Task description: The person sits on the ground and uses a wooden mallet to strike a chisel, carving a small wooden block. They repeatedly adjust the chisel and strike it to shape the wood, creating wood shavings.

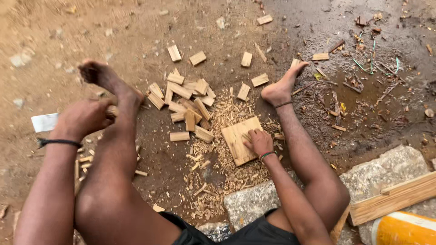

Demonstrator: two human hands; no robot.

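The right hand (258, 141) lies with fingers pressed flat on the pale square wooden board (238, 136) on the dirt ground between the feet; the left hand (84, 119), well apart, grips a wooden handle (111, 110), fingers curled shut.

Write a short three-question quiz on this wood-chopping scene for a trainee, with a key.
1. True or false: the right hand rests on the flat wooden board that lies on the ground.
2. Which lies between the two bare feet? A) a pile of small wood blocks B) a coil of rope C) a metal bucket
3. Fill in: the left hand grips a wooden ____, and the white flat piece shows beyond it.

Key: 1 true; 2 A; 3 handle (only its end shows past the left leg, so what tool it belongs to cannot be told).
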